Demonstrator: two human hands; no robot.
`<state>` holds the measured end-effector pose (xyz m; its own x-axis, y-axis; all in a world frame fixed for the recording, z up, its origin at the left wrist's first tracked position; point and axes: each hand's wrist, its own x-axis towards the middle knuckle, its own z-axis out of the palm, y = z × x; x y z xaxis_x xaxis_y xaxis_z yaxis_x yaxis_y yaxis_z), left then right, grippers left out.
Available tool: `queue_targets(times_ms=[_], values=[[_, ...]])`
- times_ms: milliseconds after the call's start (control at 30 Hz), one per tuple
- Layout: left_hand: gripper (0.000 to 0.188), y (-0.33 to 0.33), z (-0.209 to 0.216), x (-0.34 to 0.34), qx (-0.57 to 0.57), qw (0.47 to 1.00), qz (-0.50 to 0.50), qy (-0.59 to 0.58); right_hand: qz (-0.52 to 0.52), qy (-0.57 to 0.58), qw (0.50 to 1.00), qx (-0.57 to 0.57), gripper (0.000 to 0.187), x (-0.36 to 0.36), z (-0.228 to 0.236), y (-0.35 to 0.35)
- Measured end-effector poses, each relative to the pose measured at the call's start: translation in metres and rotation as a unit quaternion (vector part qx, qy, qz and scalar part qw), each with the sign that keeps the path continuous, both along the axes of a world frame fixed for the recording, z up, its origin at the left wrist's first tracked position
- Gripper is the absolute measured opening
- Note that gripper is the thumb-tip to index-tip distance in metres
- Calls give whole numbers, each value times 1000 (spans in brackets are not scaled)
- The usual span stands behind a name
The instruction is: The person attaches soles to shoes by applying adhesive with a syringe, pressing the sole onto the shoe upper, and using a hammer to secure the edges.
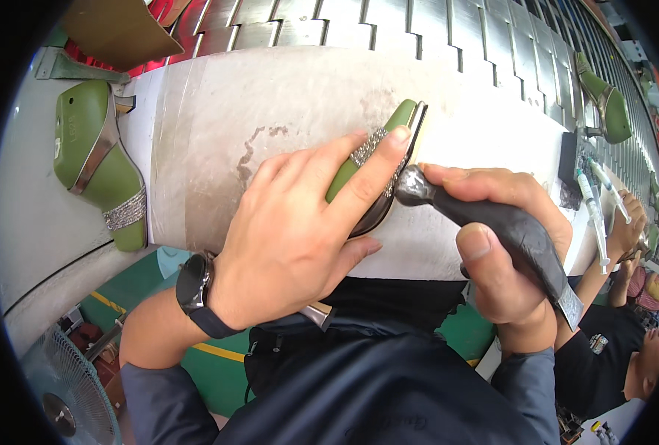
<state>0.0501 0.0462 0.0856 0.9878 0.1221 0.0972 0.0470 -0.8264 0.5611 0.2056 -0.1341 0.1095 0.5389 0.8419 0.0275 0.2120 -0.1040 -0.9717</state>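
My left hand point(300, 222) grips a sandal on a green shoe last point(402, 116), with fingers across its glittery strap point(366, 148) and the thumb below. The sandal lies on its side, its dark sole edge turned to the right. The heel point(318, 315) shows beneath my left wrist. My right hand point(522, 222) is closed round a black-wrapped hand tool point(507, 230) with a rounded metal head. That head is at the sole edge, close beside my left fingers; whether it touches, I cannot tell. The palm side of my left hand is hidden.
A pale worktop point(203, 96) lies under the sandal, with a metal slat conveyor point(344, 26) beyond. Another green lasted sandal point(99, 163) stands at left, one more point(607, 104) at far right. Syringes point(592, 215) are near a co-worker's hand point(630, 226). A fan point(70, 400) is lower left.
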Motion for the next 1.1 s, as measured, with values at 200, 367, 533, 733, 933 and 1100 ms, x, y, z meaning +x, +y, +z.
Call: queue_targets(times_ms=[200,367,533,733,933,1100], values=[[112,6,-1,0,-50,999,1,-4,-9,19,998,57,28,7,-8,4],[113,9,-3,1,-67,998,-6,-8,32,5,999,-26,29,19,10,11],[110,10,-6,-1,-60,998,-5,-12,-6,1,997,-76,35,15,19,27],[109,9,-5,-1,-57,998,0,-21,-87,16,996,-29,25,34,1,37],[109,6,-6,-4,-56,998,22,-16,-31,53,997,-36,26,30,10,33],[109,6,-8,-5,-59,998,27,-18,106,-69,992,3,33,23,10,17]])
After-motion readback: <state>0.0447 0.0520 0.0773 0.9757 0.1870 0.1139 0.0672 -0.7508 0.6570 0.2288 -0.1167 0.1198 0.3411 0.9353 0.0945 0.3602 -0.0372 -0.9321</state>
